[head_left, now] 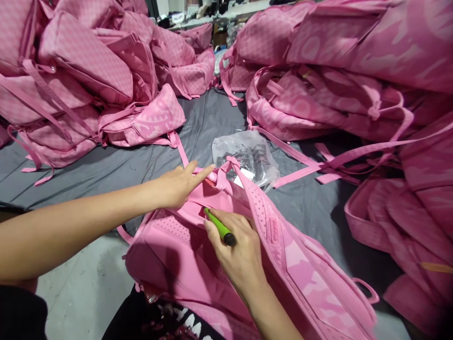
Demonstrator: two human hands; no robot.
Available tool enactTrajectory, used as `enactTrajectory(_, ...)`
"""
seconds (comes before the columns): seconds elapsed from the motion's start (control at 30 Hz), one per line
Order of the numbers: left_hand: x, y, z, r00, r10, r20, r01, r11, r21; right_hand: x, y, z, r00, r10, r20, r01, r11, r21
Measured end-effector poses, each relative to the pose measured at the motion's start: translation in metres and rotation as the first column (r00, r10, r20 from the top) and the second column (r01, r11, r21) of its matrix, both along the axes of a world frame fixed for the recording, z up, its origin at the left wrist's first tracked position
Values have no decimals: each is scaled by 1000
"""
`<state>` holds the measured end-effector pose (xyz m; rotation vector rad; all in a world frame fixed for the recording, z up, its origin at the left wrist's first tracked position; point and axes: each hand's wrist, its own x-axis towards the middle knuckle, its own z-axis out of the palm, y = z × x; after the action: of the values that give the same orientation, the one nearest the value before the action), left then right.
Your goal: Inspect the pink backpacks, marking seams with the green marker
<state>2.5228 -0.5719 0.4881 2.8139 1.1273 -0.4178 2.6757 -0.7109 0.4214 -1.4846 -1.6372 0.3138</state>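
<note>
A pink backpack [219, 269] lies unzipped across my lap and the table edge, its opening towards me. My left hand [179, 186] rests on the far rim with its visible fingers stretched out and apart; the fingers' undersides are hidden. In the middle of the opening, my right hand [240, 255] is closed around a slim green tool with a black end [220, 226]. The tool's far tip points at the inner fabric near the rim, close to my left hand. What kind of tool it is I cannot make out. A knotted pink strap [231, 163] stands at the top of the bag.
A clear plastic bag [247, 156] with dark contents lies just beyond the backpack on the grey cloth-covered table [208, 118]. Pink backpacks are heaped on the left [88, 71] and on the right [329, 66]. Loose straps [304, 165] trail across the cloth on the right.
</note>
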Motion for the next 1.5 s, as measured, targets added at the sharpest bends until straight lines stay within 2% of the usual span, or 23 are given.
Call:
enactTrajectory(0.27,4,5,-8,1000,-23,21,22,999,32,-20,18,-4,998,33,-55,-35,999,-39)
enactTrajectory(0.37,6,6,-7,1000,-1,2,1,1000,-3,-20,18,-6,1000,-21,-11,21,999,-24)
enactTrajectory(0.5,8,7,-5,1000,0,8,0,1000,-21,-19,19,-5,999,40,-34,-42,997,-69)
enactTrajectory(0.6,8,8,-6,1000,2,-1,-2,1000,-7,-20,21,-4,1000,2,-9,-2,999,-54)
enactTrajectory(0.73,8,8,-8,1000,-4,-7,5,1000,23,-20,22,-3,997,66,-48,-70,995,-71)
enactTrajectory(0.83,8,8,-9,1000,-10,13,9,999,32,-19,22,-1,1000,15,19,-14,998,-61)
enactTrajectory(0.97,8,7,-9,1000,-15,8,15,1000,21,-18,22,1,996,93,-9,-94,992,-88)
enactTrajectory(1.1,8,7,-11,999,-19,34,17,999,44,-20,24,1,998,27,50,-22,995,-93)
enactTrajectory(1.23,8,6,-14,999,-7,37,6,999,48,-15,24,2,997,78,-2,-77,988,-133)
enactTrajectory(1.33,7,5,-14,998,6,69,-10,999,53,-1,17,5,990,-33,137,48,992,-113)
enactTrajectory(1.4,6,4,-12,996,15,82,-18,999,35,8,10,6,974,-75,214,95,992,-81)
enactTrajectory(1.5,11,1,-3,999,34,26,-34,999,17,14,5,8,974,-66,217,84,994,-73)
